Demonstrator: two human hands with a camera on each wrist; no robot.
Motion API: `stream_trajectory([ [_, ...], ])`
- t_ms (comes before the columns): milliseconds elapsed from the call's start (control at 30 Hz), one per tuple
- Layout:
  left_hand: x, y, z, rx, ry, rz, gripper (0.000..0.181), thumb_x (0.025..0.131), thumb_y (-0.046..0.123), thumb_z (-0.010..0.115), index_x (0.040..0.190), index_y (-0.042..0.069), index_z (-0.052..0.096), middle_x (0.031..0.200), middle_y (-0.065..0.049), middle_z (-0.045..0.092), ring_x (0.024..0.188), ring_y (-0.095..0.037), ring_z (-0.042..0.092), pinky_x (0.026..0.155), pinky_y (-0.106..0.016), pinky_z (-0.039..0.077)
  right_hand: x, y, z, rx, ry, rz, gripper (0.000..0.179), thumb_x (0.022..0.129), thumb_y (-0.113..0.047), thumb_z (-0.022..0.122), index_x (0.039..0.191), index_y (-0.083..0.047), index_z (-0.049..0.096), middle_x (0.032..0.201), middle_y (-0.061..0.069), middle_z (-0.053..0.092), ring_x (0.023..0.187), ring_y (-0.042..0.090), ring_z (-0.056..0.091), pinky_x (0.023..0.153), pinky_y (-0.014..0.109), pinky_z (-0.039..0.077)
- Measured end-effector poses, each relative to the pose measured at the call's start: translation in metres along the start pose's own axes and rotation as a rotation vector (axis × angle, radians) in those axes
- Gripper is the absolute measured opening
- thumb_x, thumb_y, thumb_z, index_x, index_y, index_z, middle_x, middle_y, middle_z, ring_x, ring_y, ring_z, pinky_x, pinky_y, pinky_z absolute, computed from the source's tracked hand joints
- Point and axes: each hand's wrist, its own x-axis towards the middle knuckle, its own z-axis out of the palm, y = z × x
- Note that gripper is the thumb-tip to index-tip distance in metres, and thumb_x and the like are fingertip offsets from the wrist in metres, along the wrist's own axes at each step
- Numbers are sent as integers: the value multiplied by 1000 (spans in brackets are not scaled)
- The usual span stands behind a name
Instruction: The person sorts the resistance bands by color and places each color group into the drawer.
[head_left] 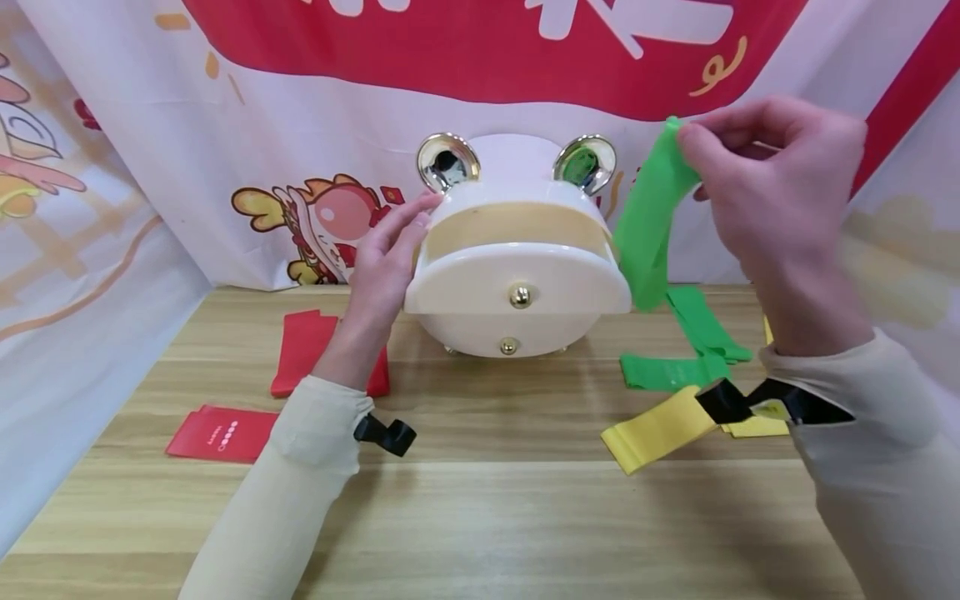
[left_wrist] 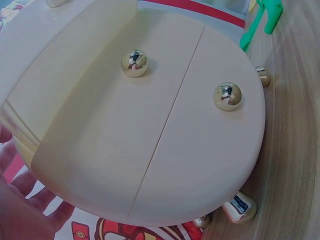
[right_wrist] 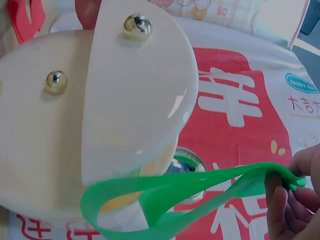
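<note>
A cream-white cabinet [head_left: 517, 183] with two gold disc-shaped ears and gold ball knobs stands on the table, its upper drawer [head_left: 465, 279] pulled forward over the lower one. My left hand [head_left: 382, 262] rests against the cabinet's left side with its fingers extended. In the left wrist view, those fingers [left_wrist: 42, 200] reach round behind the drawer's edge. My right hand [head_left: 787, 187], raised at the right, pinches a green resistance band loop [head_left: 648, 225] by its upper end. The band hangs beside the drawer's right corner; in the right wrist view its open loop overlaps that corner.
On the right of the wooden table [head_left: 480, 525] lie more green bands [head_left: 675, 372] and yellow bands [head_left: 660, 429]. Red bands [head_left: 225, 433] lie on the left, partly behind my left forearm. A printed cloth [head_left: 337, 108] hangs behind the cabinet.
</note>
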Motion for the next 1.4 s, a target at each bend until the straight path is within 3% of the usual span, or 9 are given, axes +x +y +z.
stream_trajectory([
  [167, 0, -1, -1, 1, 3, 3, 35, 109, 38, 57, 143, 32, 67, 158, 16, 54, 146, -8, 48, 115, -37, 53, -1, -7, 17, -74, -1, -80, 28, 94, -34, 81, 114, -13, 83, 108, 0, 81, 86, 1, 73, 88, 15, 59],
  [300, 0, -2, -1, 0, 0, 2, 35, 110, 38, 57, 143, 32, 67, 158, 16, 54, 146, -9, 49, 116, -38, 53, -1, -13, 27, -118, -19, -128, 29, 94, -35, 80, 114, -13, 83, 109, 4, 82, 87, -1, 72, 93, 18, 60],
  [533, 0, -2, -1, 4, -4, 12, 36, 110, 37, 56, 143, 32, 67, 158, 14, 55, 145, -10, 50, 116, -40, 52, -3, -22, 40, -155, -69, -178, 32, 95, -38, 79, 114, -14, 83, 113, 5, 82, 95, 8, 76, 97, 19, 59],
  [733, 0, -3, 0, 10, 0, 13, 36, 110, 37, 56, 143, 32, 67, 157, 14, 56, 143, -11, 51, 116, -40, 52, -8, -29, 49, -177, -116, -186, 33, 96, -41, 77, 114, -14, 83, 112, 5, 82, 94, 11, 76, 96, 19, 59],
  [1233, 0, -3, -1, 10, 3, 24, 35, 110, 37, 57, 143, 31, 67, 158, 14, 55, 146, -10, 49, 118, -42, 50, -27, -39, 77, -189, -253, -198, 26, 98, -31, 75, 109, -9, 83, 105, 11, 82, 91, 23, 77, 88, 20, 59],
  [1400, 1, -1, -1, 4, -4, 22, 35, 109, 37, 57, 143, 32, 67, 158, 13, 55, 146, -10, 49, 119, -42, 50, -31, -40, 87, -217, -285, -214, 21, 99, -26, 73, 105, -8, 83, 100, 11, 82, 86, 22, 77, 80, 20, 56],
])
